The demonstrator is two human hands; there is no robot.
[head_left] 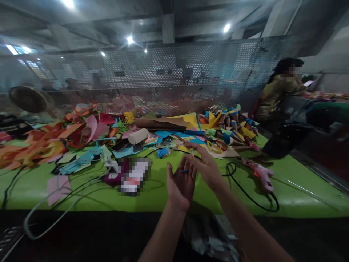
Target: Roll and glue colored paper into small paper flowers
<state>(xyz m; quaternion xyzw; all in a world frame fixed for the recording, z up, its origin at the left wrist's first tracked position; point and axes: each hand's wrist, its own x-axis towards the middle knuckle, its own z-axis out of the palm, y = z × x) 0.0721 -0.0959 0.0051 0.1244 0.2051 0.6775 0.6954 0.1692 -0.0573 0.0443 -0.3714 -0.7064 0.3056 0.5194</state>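
My left hand (pixel 180 182) is raised palm-up over the green table (pixel 152 198), fingers curled a little around a thin blue strip (pixel 184 171). My right hand (pixel 205 163) lies across it from the right, fingertips pinched at the same strip where the two hands meet. Both hands hover just above the table's near half, in front of a pile of coloured paper scraps (pixel 174 136).
A pink glue gun (pixel 260 174) with a black cord (pixel 247 194) lies to the right. Paper cut-outs (pixel 54 140), a white roll (pixel 138 136), cables (pixel 68 193) and a fan (pixel 28 99) fill the left. Paper cones (pixel 234 125) stand behind. A seated person (pixel 280 94) is at far right.
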